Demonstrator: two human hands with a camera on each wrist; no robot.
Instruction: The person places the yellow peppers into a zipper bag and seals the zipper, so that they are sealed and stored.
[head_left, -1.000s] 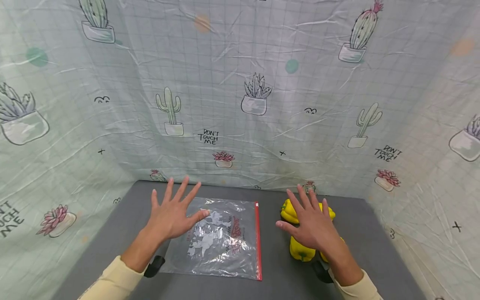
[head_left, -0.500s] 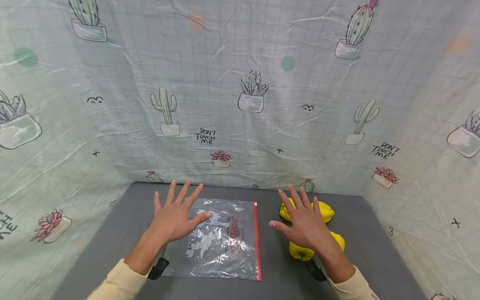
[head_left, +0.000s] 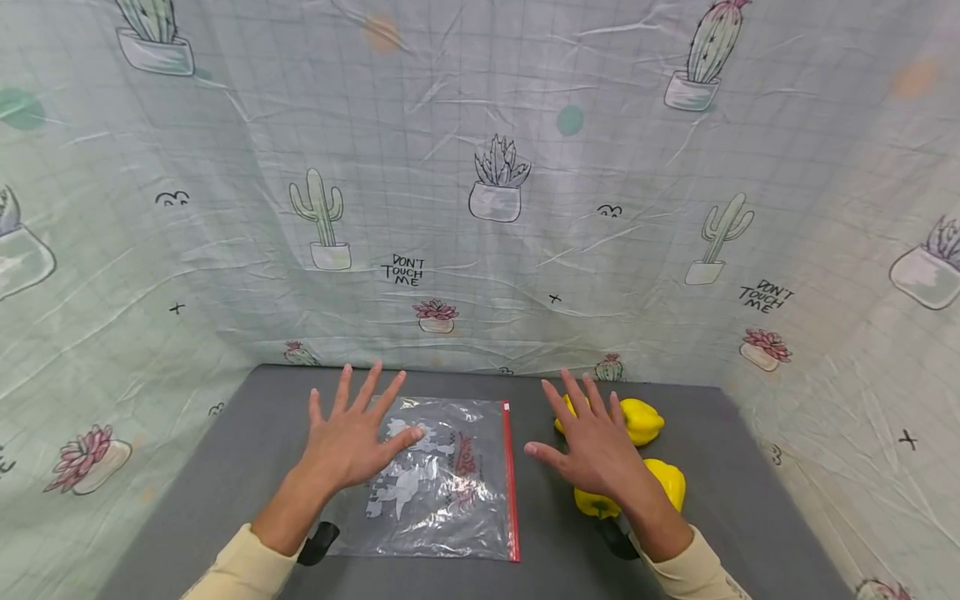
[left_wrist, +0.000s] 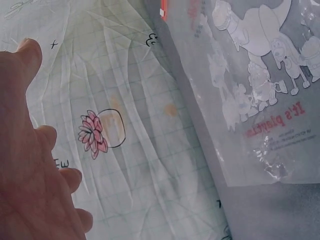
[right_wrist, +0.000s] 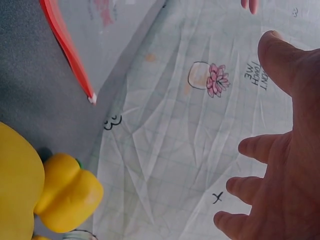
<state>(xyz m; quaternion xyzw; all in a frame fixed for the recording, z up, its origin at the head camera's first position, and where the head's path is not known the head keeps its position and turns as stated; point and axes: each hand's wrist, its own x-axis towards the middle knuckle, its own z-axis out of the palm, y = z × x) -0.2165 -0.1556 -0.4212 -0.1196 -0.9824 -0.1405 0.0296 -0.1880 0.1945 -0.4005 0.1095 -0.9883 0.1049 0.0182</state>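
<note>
A clear zip bag (head_left: 438,479) with a red seal strip is laid flat at the lower centre of the head view, its left part partly covered by the left hand (head_left: 348,442), which is held with fingers spread and straight and grips nothing. The right hand (head_left: 596,450), likewise spread and holding nothing, is seen just right of the bag's red edge, in front of two yellow peppers (head_left: 645,421) at lower right. All is carried on a grey counter (head_left: 225,467), enclosed behind and at both sides by a pale green cactus-printed sheet (head_left: 480,167).
</note>
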